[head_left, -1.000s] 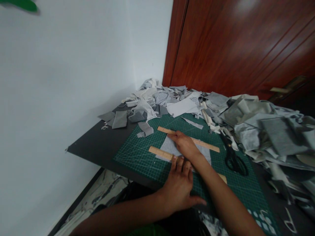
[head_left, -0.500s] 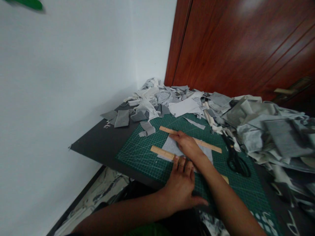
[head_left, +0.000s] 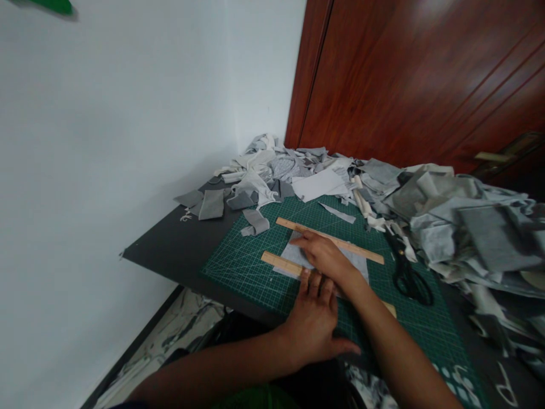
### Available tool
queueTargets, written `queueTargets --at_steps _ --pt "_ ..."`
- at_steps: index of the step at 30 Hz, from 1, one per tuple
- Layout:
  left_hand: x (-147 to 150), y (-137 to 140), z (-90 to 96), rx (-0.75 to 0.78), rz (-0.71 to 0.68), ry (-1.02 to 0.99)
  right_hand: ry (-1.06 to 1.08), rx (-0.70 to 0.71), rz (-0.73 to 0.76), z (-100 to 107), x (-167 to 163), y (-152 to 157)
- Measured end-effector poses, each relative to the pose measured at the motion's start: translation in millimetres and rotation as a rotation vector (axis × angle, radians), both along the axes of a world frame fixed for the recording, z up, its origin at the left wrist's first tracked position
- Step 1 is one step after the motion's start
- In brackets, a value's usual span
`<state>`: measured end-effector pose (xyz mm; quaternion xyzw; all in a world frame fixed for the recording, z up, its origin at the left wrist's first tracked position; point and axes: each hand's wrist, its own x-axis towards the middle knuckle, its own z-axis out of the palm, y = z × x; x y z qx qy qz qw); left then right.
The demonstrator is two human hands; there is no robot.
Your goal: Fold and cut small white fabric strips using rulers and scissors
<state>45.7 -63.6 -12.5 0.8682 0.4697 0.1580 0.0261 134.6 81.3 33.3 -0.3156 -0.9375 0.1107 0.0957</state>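
Note:
A piece of light grey fabric [head_left: 361,264] lies on a green cutting mat [head_left: 238,267], under two wooden rulers. My left hand [head_left: 313,324] is open, its fingertips pressing on the nearer ruler [head_left: 281,263] and its thumb stretched out to the right. My right hand [head_left: 323,254] is open over the fabric between the rulers, one finger close to the edge of the farther ruler [head_left: 349,246]. My right forearm crosses over the nearer ruler and hides its middle. Part of the fabric is covered by my hands.
Black-handled scissors [head_left: 411,281] lie on the mat to the right. Grey and white fabric scraps [head_left: 255,182] are heaped at the back, with a larger cloth pile [head_left: 460,227] on the right. A fabric strip [head_left: 337,213] lies near the mat's far edge. The black table [head_left: 170,244] meets a white wall.
My right hand has drawn back slightly from the farther ruler onto the fabric, its fingers more spread. The left hand and both rulers look unmoved.

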Motion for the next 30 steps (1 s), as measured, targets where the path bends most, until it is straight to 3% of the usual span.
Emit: queueTargets --at_steps 6,13,18,24,30 --pt "-0.7 0.2 3.3 -0.006 -0.001 -0.013 0.223 -0.162 0.113 -6.4 1.5 -0.8" --pt "1.5 -0.9 2.1 -0.036 0.003 -0.036 0.44 -0.455 0.072 1.1 -17.4 -24.9" --pt "1.6 -1.1 1.8 -0.027 0.005 -0.034 0.494 -0.421 0.112 -1.7 -18.7 -22.2" --pt "0.4 -0.6 3.1 -0.036 0.005 -0.028 0.489 -0.352 -0.028 -18.2 -15.0 -8.6" --pt "1.8 -0.6 2.8 -0.043 0.002 -0.028 0.474 -0.372 0.025 -10.6 -17.4 -17.5"
